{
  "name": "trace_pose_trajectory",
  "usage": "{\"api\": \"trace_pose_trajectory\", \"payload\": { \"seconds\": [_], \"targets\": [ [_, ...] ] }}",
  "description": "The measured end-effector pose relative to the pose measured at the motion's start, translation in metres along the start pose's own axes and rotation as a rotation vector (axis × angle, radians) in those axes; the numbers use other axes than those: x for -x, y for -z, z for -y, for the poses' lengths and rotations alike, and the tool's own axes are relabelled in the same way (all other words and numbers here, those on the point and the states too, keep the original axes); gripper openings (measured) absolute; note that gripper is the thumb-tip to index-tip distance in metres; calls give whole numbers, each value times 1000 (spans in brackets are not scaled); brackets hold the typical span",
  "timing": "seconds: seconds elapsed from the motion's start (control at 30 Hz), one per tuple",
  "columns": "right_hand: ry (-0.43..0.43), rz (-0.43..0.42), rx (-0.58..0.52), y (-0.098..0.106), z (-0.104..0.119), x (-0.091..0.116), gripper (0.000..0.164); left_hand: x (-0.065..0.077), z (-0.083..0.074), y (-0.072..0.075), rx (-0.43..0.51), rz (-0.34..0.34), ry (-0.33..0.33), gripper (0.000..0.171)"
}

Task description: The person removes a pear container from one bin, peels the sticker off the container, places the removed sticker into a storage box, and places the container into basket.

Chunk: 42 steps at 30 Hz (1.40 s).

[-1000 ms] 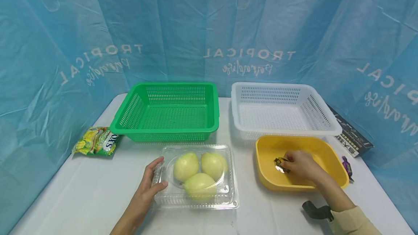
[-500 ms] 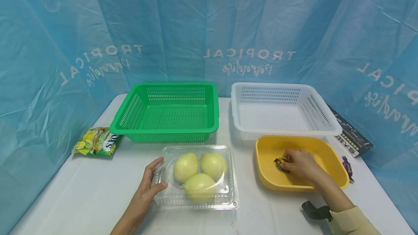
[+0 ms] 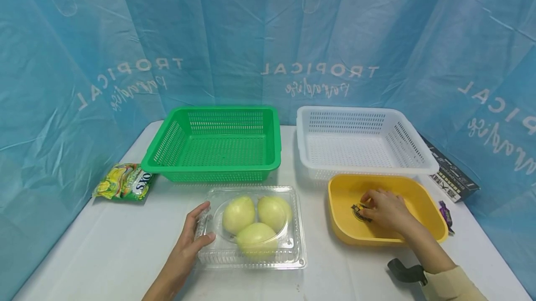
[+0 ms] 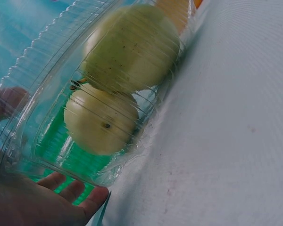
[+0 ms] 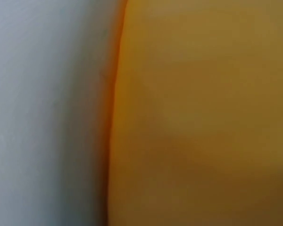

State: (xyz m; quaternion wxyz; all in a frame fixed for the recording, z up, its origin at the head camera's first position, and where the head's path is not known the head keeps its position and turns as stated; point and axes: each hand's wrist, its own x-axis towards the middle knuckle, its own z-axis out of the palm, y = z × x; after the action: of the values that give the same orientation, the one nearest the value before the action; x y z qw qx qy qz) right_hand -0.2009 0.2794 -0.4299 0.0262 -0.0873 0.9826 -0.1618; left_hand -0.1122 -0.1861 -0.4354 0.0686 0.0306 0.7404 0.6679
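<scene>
Two bare hands rest among plastic containers on a white-covered table (image 3: pixel 104 254). The left hand (image 3: pixel 188 240) grips the near end of a clear clamshell box (image 3: pixel 293 260), thumb and forefinger on its side; inside, just right of that hand, sit three pale green pears (image 3: pixel 256 238). The right hand (image 3: pixel 387 210) reaches down into a yellow tub (image 3: pixel 372 241), its thumb at a small black-and-yellow wrapped packet (image 3: pixel 359 211) just left of the fingers on the tub's floor. Whether the packet is pinched cannot be told; the right wrist view shows only yellow plastic and table. Beyond the left hand is a green basket (image 3: pixel 209 169); beyond the right hand, a white basket (image 3: pixel 368 170).

The packet is small and looks slick, so a shallow pinch could let it slip. The right forearm passes over the tub's near rim; leaning there might tip or drag the tub. The left hand has only one end of the box, so raising it that way could flex the thin plastic and roll the pears.
</scene>
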Motion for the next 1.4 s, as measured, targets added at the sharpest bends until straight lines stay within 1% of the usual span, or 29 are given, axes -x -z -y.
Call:
{"api": "trace_pose_trajectory", "payload": {
  "seconds": [0.27, 0.4, 0.57, 0.67, 0.8, 1.0, 1.2, 1.4],
  "targets": [
    [26, -45, -29, 13, 0, 5, 33, 1, 0, 1, -4, 7, 2, 65],
    [42, -55, -56, 24, 0, 9, 39, 1, 0, 1, -6, 9, 2, 64],
    [37, -66, -99, 41, -3, 16, 48, 0, 0, 0, -6, 6, 0, 65],
    [18, -88, -91, 53, -4, 21, 53, 0, -1, 0, -7, 4, 1, 65],
    [-32, -110, -85, 65, -8, 26, 59, 0, -1, 0, -7, 2, 1, 65],
    [-83, -137, -82, 80, -18, 26, 70, 0, -1, 1, -5, 3, 0, 64],
    [-102, -193, -62, 92, -29, 22, 76, 0, -2, 0, -1, -1, 6, 65],
    [-136, -210, -73, 97, -40, 14, 83, 0, -1, 0, -2, -2, 17, 65]
  ]
}}
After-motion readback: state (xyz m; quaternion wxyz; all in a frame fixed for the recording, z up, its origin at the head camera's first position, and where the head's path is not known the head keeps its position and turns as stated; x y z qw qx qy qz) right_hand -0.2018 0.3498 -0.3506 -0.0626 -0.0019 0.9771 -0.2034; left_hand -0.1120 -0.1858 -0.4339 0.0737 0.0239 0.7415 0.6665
